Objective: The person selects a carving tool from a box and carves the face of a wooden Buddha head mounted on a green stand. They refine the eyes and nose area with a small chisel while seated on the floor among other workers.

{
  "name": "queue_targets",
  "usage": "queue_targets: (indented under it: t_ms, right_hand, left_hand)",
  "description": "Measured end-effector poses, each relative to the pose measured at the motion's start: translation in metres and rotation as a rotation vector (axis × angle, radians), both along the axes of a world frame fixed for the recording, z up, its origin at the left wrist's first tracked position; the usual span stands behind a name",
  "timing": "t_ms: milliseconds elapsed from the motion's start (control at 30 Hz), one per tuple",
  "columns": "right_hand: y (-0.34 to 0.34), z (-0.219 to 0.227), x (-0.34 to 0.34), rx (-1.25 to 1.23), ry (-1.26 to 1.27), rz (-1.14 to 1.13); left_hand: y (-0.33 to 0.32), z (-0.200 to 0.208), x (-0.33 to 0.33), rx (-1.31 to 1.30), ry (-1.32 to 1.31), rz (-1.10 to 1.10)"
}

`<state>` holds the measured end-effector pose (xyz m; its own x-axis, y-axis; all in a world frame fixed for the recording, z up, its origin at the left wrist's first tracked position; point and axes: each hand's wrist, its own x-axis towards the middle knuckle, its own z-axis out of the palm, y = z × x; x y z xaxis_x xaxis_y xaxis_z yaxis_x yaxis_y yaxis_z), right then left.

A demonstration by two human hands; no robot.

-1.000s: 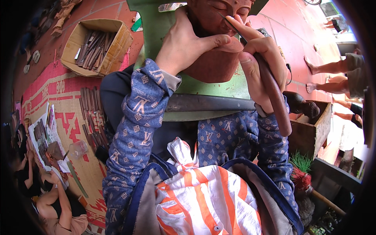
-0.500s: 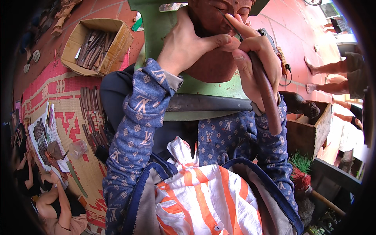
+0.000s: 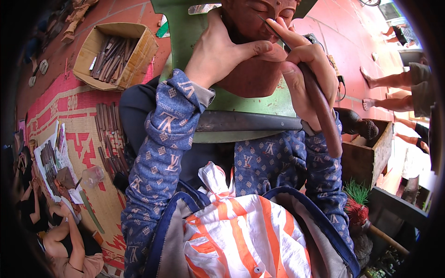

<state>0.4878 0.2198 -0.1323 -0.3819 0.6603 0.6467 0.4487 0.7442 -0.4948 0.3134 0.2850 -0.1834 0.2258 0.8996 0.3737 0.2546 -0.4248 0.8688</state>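
Observation:
A reddish-brown carved head [image 3: 245, 76] with closed eyes sits on the green chair seat [image 3: 218, 99] in front of me. My left hand [image 3: 222, 53] grips its left side, with the thumb stretched across below the mouth; the other fingers are mostly hidden. My right hand [image 3: 310, 69] is closed around a carving chisel [image 3: 323, 113] with a long brown wooden handle. The handle slants down past my wrist. The chisel's thin dark blade points up and left at the face, its tip by the nose and eye. Two right fingers extend along the blade.
At left, a cardboard box [image 3: 85, 78] holds several wood-handled tools, and more tools [image 3: 109, 118] lie on a red-and-tan mat [image 3: 81, 123]. People sit at lower left; bare legs [image 3: 389, 95] show at right. A wooden box [image 3: 378, 153] and a broom [image 3: 357, 211] stand right of me.
My right hand has shifted slightly right, and the handle's lower end has swung right. The blade tip stays near the nose and eye. My left hand and the carved head have barely moved.

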Motion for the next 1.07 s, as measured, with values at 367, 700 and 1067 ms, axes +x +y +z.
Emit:
queue_targets:
  t_ms: [367,700,1067]
  right_hand:
    - [-0.001,-0.007,-0.015,0.010,0.122,-0.143]
    - [0.003,0.000,0.002,-0.051,0.051,0.052]
    - [0.000,-0.009,-0.009,0.045,0.131,-0.047]
  left_hand:
    - [0.000,0.001,0.000,-0.048,0.000,-0.007]
    - [0.000,-0.003,-0.003,-0.033,0.068,0.042]
    - [-0.002,0.004,0.000,-0.059,-0.010,0.005]
